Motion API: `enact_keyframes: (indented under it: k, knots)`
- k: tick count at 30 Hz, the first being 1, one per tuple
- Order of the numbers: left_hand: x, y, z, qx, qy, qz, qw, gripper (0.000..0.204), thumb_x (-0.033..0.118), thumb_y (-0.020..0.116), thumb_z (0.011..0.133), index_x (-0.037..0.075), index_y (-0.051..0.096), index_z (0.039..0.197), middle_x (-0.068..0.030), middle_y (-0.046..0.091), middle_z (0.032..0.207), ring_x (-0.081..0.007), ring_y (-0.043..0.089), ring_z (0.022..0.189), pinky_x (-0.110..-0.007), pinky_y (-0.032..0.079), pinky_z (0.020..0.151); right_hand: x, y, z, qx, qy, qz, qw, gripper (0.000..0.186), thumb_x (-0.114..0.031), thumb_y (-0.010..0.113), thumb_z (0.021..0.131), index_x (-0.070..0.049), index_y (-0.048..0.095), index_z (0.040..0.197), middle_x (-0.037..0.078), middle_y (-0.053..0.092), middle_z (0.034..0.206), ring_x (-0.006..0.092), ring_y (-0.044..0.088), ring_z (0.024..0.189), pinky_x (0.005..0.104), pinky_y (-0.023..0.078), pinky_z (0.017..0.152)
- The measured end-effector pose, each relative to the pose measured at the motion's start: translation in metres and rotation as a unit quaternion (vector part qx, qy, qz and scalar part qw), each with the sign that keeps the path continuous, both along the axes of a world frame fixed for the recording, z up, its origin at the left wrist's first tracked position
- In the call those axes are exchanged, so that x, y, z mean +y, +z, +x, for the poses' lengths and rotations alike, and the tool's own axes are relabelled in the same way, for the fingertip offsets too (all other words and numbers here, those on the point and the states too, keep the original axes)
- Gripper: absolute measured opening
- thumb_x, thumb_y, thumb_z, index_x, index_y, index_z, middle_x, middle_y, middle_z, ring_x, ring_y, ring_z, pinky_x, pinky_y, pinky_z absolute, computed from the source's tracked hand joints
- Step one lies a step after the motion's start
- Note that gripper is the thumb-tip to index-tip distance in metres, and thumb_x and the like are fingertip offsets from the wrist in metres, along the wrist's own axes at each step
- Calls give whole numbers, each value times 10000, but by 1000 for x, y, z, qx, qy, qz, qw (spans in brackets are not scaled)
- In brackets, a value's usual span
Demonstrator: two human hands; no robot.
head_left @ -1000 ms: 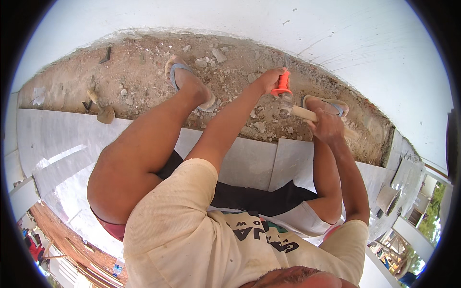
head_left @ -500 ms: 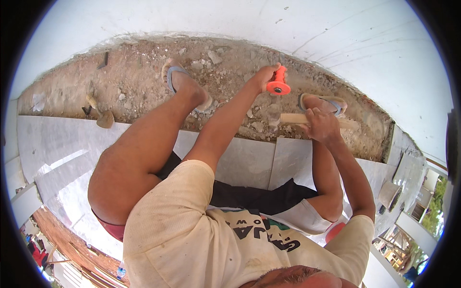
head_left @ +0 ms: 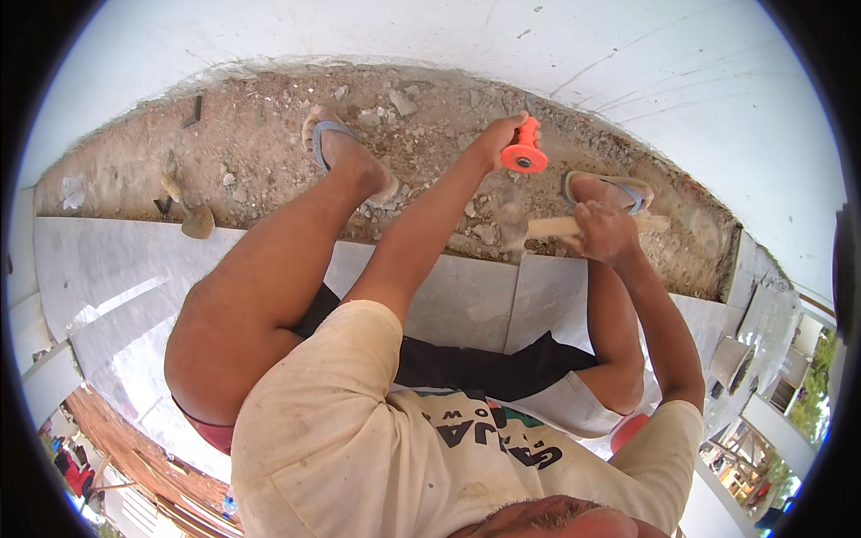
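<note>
Chisel and hammer over rubble beside a tiled floor.

The left hand [head_left: 496, 139] is gripping a chisel [head_left: 524, 148] by its orange grip, fingers wrapped fully round it, and is holding it near the white wall [head_left: 448, 36], its steel tip pointing into the rubble [head_left: 269, 134]. The right hand [head_left: 605, 231] is clutching the wooden handle of a hammer [head_left: 547, 228], fist closed tight, the blurred head hanging just below the chisel and apart from it. The person is squatting with both feet in blue sandals [head_left: 327, 143] on the rubble, knees bending over the grey tiles [head_left: 466, 305]. A trowel [head_left: 186, 215] is lying at the tiles' edge, well to the left.
</note>
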State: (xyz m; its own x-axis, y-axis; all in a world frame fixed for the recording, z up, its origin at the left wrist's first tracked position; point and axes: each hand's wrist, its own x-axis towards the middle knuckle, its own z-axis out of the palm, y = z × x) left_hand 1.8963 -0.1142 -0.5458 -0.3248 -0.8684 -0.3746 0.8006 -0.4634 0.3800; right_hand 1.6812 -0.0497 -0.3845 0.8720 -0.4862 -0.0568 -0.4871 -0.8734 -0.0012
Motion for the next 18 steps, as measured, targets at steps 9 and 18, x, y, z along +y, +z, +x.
enact_keyframes:
  k: [9, 18]
  knots:
    - [4, -1, 10, 10, 5, 18, 1000, 344, 326, 395, 964, 3, 494, 1031, -104, 577, 820, -226, 579, 715, -382, 508, 656, 55, 47, 29, -56, 49, 101, 992, 378, -329, 719, 644, -58, 515, 811, 96, 529, 662, 286, 586, 609, 391, 471, 542]
    - [-5, -17, 3, 56, -2, -19, 998, 316, 302, 387, 968, 2, 483, 998, -112, 563, 793, -232, 573, 701, -385, 506, 647, 17, 12, 10, 121, -209, 46, 969, 402, -394, 677, 701, -52, 552, 874, 148, 611, 787, 336, 610, 678, 433, 473, 558]
